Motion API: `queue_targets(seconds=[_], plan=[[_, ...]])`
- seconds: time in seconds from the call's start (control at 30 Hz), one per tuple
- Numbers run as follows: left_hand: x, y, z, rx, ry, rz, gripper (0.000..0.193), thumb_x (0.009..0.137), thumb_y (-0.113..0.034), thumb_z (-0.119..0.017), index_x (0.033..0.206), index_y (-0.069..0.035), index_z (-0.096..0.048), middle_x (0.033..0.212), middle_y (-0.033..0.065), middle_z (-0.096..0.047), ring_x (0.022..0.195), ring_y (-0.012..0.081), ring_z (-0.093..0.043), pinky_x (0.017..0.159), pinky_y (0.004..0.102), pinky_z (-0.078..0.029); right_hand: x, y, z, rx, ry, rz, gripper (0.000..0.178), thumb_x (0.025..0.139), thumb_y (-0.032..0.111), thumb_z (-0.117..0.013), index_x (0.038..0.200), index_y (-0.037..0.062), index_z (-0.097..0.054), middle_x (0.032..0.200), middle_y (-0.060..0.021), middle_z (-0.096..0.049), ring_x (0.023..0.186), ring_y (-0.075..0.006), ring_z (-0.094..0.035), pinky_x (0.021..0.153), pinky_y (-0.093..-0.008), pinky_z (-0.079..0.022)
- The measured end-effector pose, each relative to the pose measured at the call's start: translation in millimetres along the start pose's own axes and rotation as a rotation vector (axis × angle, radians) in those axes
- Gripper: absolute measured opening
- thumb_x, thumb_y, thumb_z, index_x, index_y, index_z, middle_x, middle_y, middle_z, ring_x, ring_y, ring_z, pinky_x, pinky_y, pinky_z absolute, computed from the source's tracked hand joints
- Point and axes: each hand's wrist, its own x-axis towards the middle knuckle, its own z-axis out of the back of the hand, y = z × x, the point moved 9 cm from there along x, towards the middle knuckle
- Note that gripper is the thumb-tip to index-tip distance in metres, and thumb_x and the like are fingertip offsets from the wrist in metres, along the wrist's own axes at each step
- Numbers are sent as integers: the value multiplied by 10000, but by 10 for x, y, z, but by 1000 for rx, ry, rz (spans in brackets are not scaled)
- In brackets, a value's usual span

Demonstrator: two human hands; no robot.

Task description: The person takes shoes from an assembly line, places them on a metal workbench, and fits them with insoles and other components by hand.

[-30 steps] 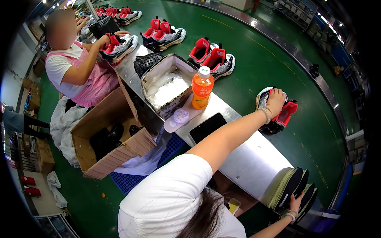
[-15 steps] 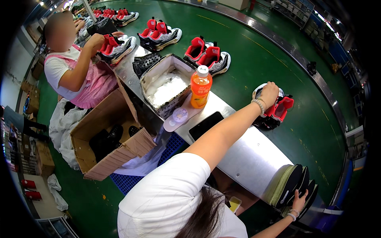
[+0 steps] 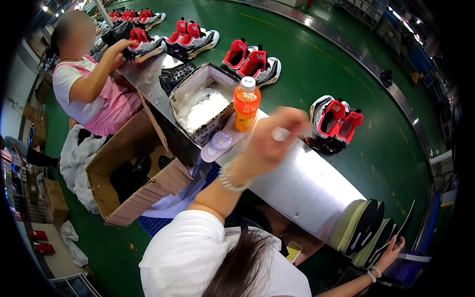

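My left hand (image 3: pixel 279 141), smeared by motion, is above the steel table with its fingers curled. A small white scrap (image 3: pixel 280 134) shows in it; what it is I cannot make out. Just right of it, a pair of white, black and red sneakers (image 3: pixel 334 123) stands on the green belt. At the lower right, my right hand (image 3: pixel 392 253) pinches a thin dark insole (image 3: pixel 407 220), tilted up apart from the others. Beside it, a stack of black insoles with pale green edges (image 3: pixel 363 225) stands on edge at the table's end.
On the steel table (image 3: pixel 316 193) are an orange drink bottle (image 3: pixel 246 106) and a box of white paper (image 3: pixel 172 101). A cardboard box with black shoes (image 3: pixel 123 213) stands at left. Across from it a person in a pink apron (image 3: pixel 116 106) handles a sneaker. More sneakers (image 3: pixel 255 64) stand along the belt.
My left hand has left the sneakers and come back left over the table, now with a white scrap. My right hand has drawn one insole away from the stack.
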Motion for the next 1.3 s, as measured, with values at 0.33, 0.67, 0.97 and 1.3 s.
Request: queue_targets(seconds=[0.33,0.67,0.97,1.3], plan=[[-628,506,2137,910,-548,395,95,802,-89,-551,830,-1,-570,684,97,-612,622,149,-597,589,258,-455,-149,960,-531,812,280,0,300,883,252,-442,1060,11,-460,671,-69,-555,577,-116,-544,568,-227,-459],[-664,873,1948,1098,-293,503,134,776,-133,-566,865,-36,-588,761,124,-626,721,245,-613,647,327,-460,-264,1302,-770,829,428,50,285,882,261,-429,1011,10,-465,628,-56,-546,542,-105,-554,518,-214,-482],[-582,305,1624,848,-533,218,106,789,-84,-553,835,9,-578,740,103,-613,656,195,-591,624,275,-452,-375,1171,-749,864,448,-20,258,867,233,-442,965,-5,-467,600,-76,-535,490,-125,-518,479,-222,-429],[-598,442,-923,208,246,89,138,750,-7,-576,885,19,-567,686,99,-578,615,181,-580,581,259,-449,-485,1923,-1474,985,843,-79,225,829,225,-510,826,0,-517,648,-60,-539,547,-139,-583,490,-235,-473]])
